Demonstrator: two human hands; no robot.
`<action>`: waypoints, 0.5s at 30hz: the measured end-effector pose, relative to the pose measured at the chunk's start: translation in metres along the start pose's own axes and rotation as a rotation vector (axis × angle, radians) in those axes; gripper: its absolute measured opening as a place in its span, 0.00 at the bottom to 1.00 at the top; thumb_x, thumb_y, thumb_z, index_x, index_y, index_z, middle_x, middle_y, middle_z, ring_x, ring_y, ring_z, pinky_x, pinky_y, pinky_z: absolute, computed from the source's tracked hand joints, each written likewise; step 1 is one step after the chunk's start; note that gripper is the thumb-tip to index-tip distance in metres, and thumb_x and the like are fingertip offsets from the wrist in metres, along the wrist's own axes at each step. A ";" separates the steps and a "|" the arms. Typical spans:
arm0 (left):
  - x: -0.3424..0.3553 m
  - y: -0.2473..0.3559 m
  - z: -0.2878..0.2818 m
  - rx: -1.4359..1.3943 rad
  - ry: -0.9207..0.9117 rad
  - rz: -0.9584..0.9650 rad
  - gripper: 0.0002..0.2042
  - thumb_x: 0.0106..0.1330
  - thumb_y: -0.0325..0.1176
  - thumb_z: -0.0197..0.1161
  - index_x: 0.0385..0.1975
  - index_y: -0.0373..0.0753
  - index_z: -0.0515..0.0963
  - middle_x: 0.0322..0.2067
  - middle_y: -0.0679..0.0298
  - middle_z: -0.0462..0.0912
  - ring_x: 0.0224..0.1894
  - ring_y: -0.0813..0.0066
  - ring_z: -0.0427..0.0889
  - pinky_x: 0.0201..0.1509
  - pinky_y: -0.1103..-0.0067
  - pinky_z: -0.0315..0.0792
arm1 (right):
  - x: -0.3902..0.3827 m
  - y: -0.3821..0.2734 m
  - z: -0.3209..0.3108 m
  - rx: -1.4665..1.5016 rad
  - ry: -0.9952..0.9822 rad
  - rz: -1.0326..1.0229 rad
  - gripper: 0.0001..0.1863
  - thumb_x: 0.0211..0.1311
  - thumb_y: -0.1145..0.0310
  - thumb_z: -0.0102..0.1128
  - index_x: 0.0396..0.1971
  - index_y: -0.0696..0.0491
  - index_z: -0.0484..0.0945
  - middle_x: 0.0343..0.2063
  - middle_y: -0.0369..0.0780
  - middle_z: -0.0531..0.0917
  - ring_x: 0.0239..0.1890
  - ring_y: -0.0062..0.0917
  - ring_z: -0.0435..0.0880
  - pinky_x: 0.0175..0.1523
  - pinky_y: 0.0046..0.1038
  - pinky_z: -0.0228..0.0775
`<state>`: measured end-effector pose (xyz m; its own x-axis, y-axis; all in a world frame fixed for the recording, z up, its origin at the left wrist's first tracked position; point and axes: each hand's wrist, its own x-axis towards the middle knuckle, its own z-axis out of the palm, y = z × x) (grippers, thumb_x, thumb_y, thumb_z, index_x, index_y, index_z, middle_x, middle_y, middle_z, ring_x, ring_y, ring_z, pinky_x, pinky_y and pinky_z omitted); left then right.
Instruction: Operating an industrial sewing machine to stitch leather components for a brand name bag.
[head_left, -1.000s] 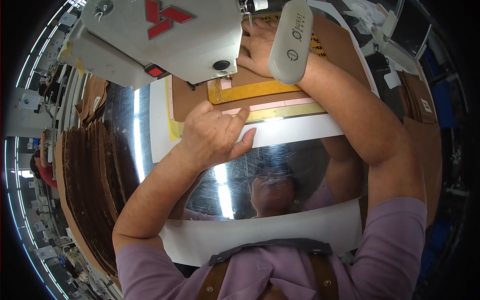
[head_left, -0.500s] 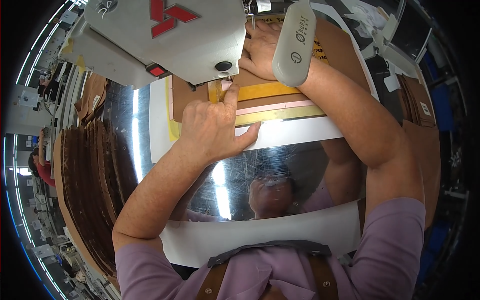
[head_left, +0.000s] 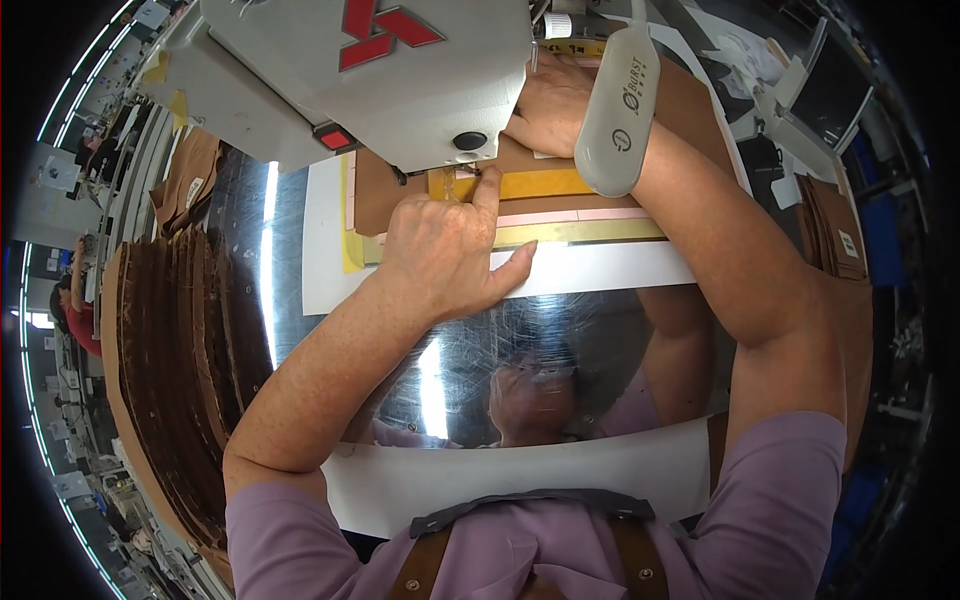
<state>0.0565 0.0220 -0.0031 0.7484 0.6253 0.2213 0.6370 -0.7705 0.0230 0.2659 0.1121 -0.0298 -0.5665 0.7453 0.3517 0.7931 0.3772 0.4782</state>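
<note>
My left hand (head_left: 440, 245) has its index finger stretched to a small clear and pinkish piece under the sewing machine head (head_left: 400, 110), by the left end of a yellow strip (head_left: 545, 184). Its thumb sticks out sideways over the white sheet (head_left: 600, 265), and the other fingers curl under. Flat on the brown panel (head_left: 690, 120) lies my right hand (head_left: 555, 108), its fingertips partly hidden by the machine head and the grey lamp (head_left: 612, 130). Pink and pale yellow strips (head_left: 570, 229) edge the panel. The needle tip is hard to make out beside my left index finger.
Stacked dark brown pieces (head_left: 180, 370) stand on edge at the left, with loose brown pieces (head_left: 190, 180) behind them. More brown pieces (head_left: 832, 225) lie at the right, near a screen (head_left: 828, 90). Before me is a shiny metal table (head_left: 470, 350). A person (head_left: 78, 310) sits far left.
The view has shifted slightly, so the machine head, lamp and both hands appear farther right. Both hands keep nearly the same pose on the work.
</note>
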 end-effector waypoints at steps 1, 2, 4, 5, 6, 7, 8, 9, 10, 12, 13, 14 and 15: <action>-0.001 -0.002 0.002 0.023 -0.001 0.018 0.38 0.63 0.56 0.58 0.54 0.18 0.76 0.10 0.58 0.77 0.13 0.65 0.80 0.24 0.69 0.78 | 0.010 0.004 -0.017 0.083 -0.176 -0.022 0.36 0.68 0.40 0.45 0.70 0.46 0.66 0.70 0.38 0.69 0.69 0.35 0.67 0.72 0.42 0.58; -0.001 -0.003 0.003 0.043 -0.002 0.042 0.37 0.62 0.55 0.58 0.53 0.18 0.76 0.10 0.58 0.77 0.13 0.65 0.80 0.25 0.70 0.78 | 0.016 0.007 -0.031 0.163 -0.358 -0.038 0.36 0.67 0.40 0.45 0.69 0.46 0.66 0.69 0.38 0.69 0.69 0.35 0.67 0.72 0.42 0.58; -0.001 -0.004 0.002 0.038 -0.002 0.052 0.37 0.62 0.54 0.58 0.53 0.17 0.76 0.10 0.58 0.77 0.13 0.64 0.81 0.25 0.70 0.78 | 0.023 0.010 -0.046 0.207 -0.417 -0.039 0.35 0.68 0.40 0.46 0.68 0.46 0.67 0.68 0.38 0.70 0.68 0.35 0.68 0.72 0.40 0.59; -0.001 -0.004 0.001 0.034 -0.002 0.061 0.37 0.62 0.53 0.58 0.52 0.17 0.76 0.11 0.57 0.77 0.13 0.63 0.81 0.25 0.70 0.78 | 0.024 0.010 -0.049 0.252 -0.476 -0.041 0.35 0.68 0.40 0.46 0.68 0.46 0.68 0.68 0.38 0.71 0.66 0.34 0.70 0.72 0.39 0.59; -0.001 -0.003 0.000 0.032 -0.002 0.062 0.37 0.62 0.53 0.58 0.52 0.17 0.76 0.11 0.57 0.77 0.13 0.63 0.81 0.25 0.70 0.78 | 0.024 0.010 -0.042 0.251 -0.478 -0.040 0.35 0.68 0.40 0.46 0.68 0.46 0.68 0.68 0.38 0.71 0.66 0.34 0.70 0.72 0.39 0.59; -0.001 -0.001 -0.001 -0.013 -0.006 0.035 0.36 0.62 0.53 0.58 0.52 0.17 0.76 0.11 0.57 0.78 0.14 0.63 0.81 0.25 0.69 0.78 | 0.025 0.009 -0.037 0.274 -0.471 0.010 0.34 0.69 0.41 0.46 0.68 0.46 0.68 0.66 0.39 0.72 0.65 0.33 0.71 0.71 0.36 0.61; 0.000 0.000 -0.002 -0.058 -0.009 0.008 0.36 0.62 0.52 0.58 0.53 0.17 0.75 0.11 0.56 0.78 0.14 0.62 0.82 0.25 0.69 0.78 | 0.024 0.010 -0.033 0.296 -0.464 0.060 0.34 0.69 0.42 0.46 0.68 0.47 0.67 0.64 0.39 0.74 0.64 0.32 0.72 0.70 0.33 0.62; 0.002 0.002 -0.002 -0.060 -0.007 0.012 0.36 0.62 0.52 0.58 0.53 0.17 0.75 0.11 0.56 0.78 0.14 0.62 0.82 0.25 0.69 0.78 | 0.019 0.013 -0.029 0.293 -0.465 0.064 0.34 0.69 0.42 0.46 0.68 0.47 0.67 0.64 0.39 0.74 0.64 0.32 0.72 0.70 0.33 0.62; 0.003 0.004 -0.002 -0.052 -0.004 -0.003 0.36 0.61 0.52 0.58 0.53 0.17 0.75 0.11 0.56 0.78 0.14 0.62 0.82 0.25 0.68 0.78 | 0.017 0.013 -0.035 0.279 -0.448 0.078 0.33 0.70 0.44 0.44 0.68 0.47 0.67 0.63 0.40 0.74 0.64 0.31 0.72 0.69 0.31 0.63; 0.003 0.006 -0.002 -0.044 0.001 -0.019 0.35 0.60 0.51 0.58 0.53 0.17 0.75 0.12 0.56 0.79 0.15 0.61 0.82 0.26 0.68 0.79 | 0.016 0.011 -0.034 0.263 -0.431 0.091 0.32 0.71 0.45 0.43 0.68 0.48 0.66 0.61 0.40 0.75 0.64 0.29 0.72 0.68 0.30 0.64; 0.002 0.006 -0.001 -0.041 0.000 -0.037 0.35 0.60 0.51 0.59 0.52 0.18 0.75 0.12 0.55 0.79 0.15 0.61 0.82 0.26 0.68 0.78 | 0.017 0.007 -0.032 0.275 -0.356 0.110 0.30 0.71 0.46 0.44 0.65 0.48 0.68 0.59 0.40 0.76 0.64 0.29 0.72 0.67 0.30 0.65; 0.003 0.006 0.000 -0.038 -0.001 -0.055 0.35 0.59 0.50 0.59 0.52 0.18 0.76 0.12 0.55 0.79 0.15 0.60 0.83 0.26 0.68 0.78 | 0.018 0.005 -0.029 0.287 -0.282 0.128 0.28 0.71 0.47 0.45 0.63 0.48 0.71 0.58 0.40 0.77 0.63 0.29 0.72 0.66 0.30 0.66; 0.003 0.007 0.000 -0.038 0.000 -0.053 0.35 0.59 0.50 0.59 0.52 0.18 0.76 0.12 0.55 0.79 0.15 0.60 0.83 0.26 0.68 0.78 | 0.018 0.008 -0.027 0.285 -0.282 0.131 0.28 0.71 0.47 0.45 0.63 0.48 0.71 0.58 0.40 0.77 0.63 0.29 0.72 0.66 0.30 0.66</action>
<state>0.0630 0.0186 -0.0020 0.7139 0.6651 0.2192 0.6680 -0.7407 0.0717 0.2564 0.1134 0.0019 -0.4051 0.9033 0.1413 0.9068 0.3772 0.1881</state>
